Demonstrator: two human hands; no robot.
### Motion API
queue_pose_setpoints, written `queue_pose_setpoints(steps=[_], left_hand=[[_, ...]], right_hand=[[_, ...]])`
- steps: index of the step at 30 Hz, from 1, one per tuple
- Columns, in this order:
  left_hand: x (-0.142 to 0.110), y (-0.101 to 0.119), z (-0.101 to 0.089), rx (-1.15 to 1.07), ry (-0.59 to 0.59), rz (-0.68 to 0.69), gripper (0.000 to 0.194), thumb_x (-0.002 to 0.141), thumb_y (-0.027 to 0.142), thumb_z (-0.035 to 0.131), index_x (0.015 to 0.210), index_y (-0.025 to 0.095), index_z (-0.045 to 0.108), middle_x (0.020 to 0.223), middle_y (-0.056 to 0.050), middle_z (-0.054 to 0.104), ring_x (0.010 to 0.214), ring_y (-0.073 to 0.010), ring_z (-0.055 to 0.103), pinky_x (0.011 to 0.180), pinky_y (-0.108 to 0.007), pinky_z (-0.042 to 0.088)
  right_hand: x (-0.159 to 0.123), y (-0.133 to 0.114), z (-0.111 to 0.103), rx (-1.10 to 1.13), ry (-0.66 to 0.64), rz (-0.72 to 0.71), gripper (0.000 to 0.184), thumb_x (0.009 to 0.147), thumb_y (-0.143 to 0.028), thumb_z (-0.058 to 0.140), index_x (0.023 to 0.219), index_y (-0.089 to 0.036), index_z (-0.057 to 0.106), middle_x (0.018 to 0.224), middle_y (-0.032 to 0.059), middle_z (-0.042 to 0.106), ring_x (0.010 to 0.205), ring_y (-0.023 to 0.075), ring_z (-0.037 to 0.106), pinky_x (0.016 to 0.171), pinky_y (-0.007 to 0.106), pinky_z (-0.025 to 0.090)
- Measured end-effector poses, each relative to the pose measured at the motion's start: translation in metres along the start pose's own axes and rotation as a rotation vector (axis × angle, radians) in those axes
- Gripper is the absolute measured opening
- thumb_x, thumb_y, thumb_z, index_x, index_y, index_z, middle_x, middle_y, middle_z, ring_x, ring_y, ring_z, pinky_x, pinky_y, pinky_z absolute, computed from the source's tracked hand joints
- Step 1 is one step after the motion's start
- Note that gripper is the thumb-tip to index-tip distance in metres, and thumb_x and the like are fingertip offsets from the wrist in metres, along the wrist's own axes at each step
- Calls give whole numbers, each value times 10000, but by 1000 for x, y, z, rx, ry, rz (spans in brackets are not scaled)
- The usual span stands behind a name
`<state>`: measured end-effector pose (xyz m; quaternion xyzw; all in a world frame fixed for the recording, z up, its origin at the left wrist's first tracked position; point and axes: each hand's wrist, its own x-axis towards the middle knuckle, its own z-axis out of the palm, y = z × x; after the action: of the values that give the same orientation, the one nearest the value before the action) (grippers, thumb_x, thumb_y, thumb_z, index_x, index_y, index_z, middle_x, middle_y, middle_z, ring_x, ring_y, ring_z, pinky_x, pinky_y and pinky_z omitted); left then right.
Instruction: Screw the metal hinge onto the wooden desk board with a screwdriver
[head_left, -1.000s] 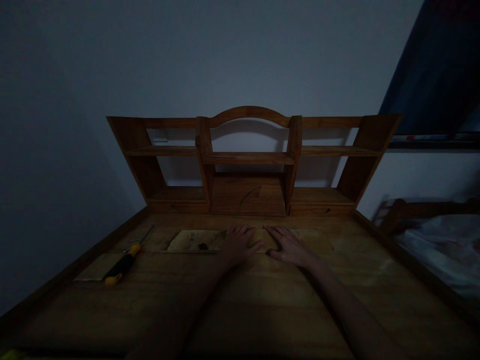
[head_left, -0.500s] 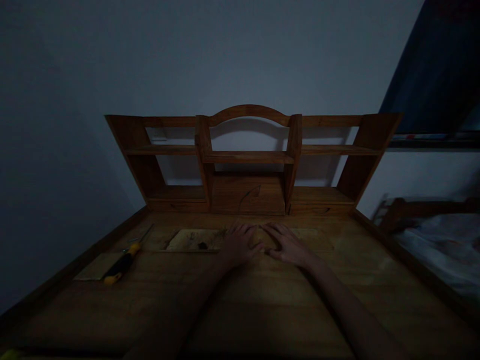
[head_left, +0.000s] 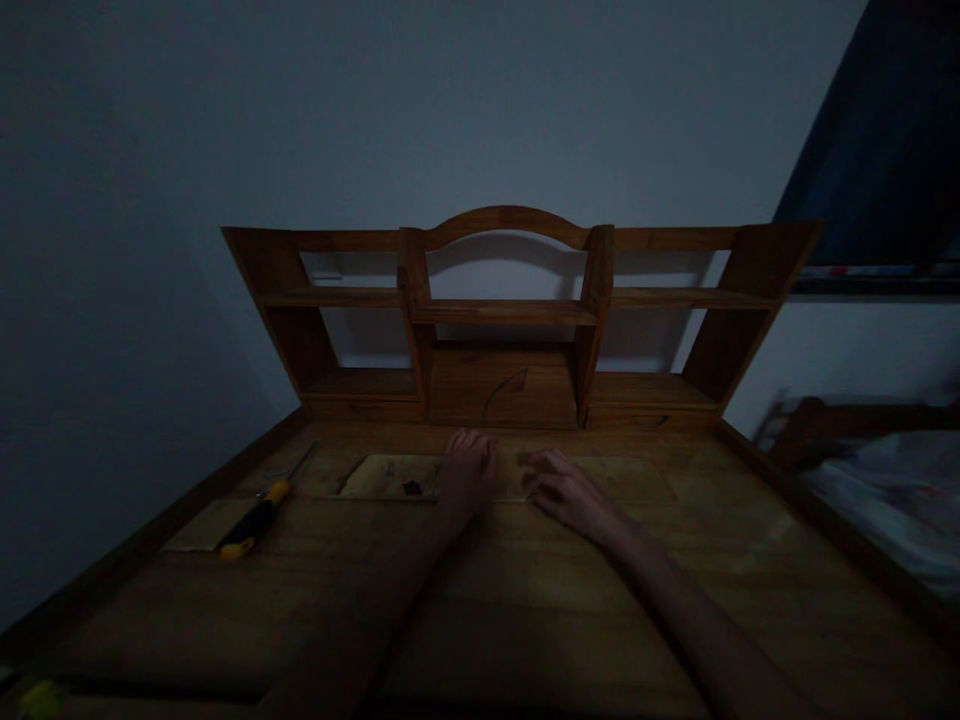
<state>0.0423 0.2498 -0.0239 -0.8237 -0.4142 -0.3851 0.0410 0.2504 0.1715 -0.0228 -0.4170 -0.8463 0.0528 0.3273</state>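
Note:
A long, pale, flat strip (head_left: pixel 390 476) lies across the desk, with a ragged left end and a dark blotch. My left hand (head_left: pixel 466 478) is over the middle of this strip, its fingers curled in; whatever it might hold is hidden. To its right, my right hand (head_left: pixel 566 490) is over the same strip with fingers bent but apart, and nothing shows in it. The light is dim, so I cannot tell how firmly either hand touches the strip. A gap separates the two hands.
At the left lies a yellow-and-black-handled screwdriver (head_left: pixel 255 520), partly over a small flat pale piece (head_left: pixel 202 526). A wooden shelf unit (head_left: pixel 514 314) stands along the desk's back. Raised edges border the wooden desk (head_left: pixel 525 610). Something yellow (head_left: pixel 41 698) shows at bottom left.
My left hand's fingers, spread flat before, are now curled in. My right hand's fingers have bent more. The whole view has shifted slightly.

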Motion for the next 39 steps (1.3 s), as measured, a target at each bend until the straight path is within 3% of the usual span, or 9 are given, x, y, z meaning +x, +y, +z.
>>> queue_pose_setpoints(steps=[14, 39], left_hand=[[-2, 0, 3, 25, -28, 10, 201, 960, 206, 414, 921, 207, 611, 906, -60, 619, 949, -221, 558, 967, -420, 420], [-1, 0, 2, -29, 35, 32, 187, 967, 196, 424, 889, 206, 593, 884, -41, 624, 919, -200, 566, 994, -406, 414]], right_hand=[[1, 2, 2, -57, -19, -49, 177, 933, -226, 550, 856, -218, 709, 1260, 85, 583, 1178, 229, 531, 984, 419, 459], [3, -8, -1, -6, -18, -32, 130, 959, -187, 474, 905, -205, 591, 1151, 97, 600, 1114, 218, 543, 967, 380, 456]])
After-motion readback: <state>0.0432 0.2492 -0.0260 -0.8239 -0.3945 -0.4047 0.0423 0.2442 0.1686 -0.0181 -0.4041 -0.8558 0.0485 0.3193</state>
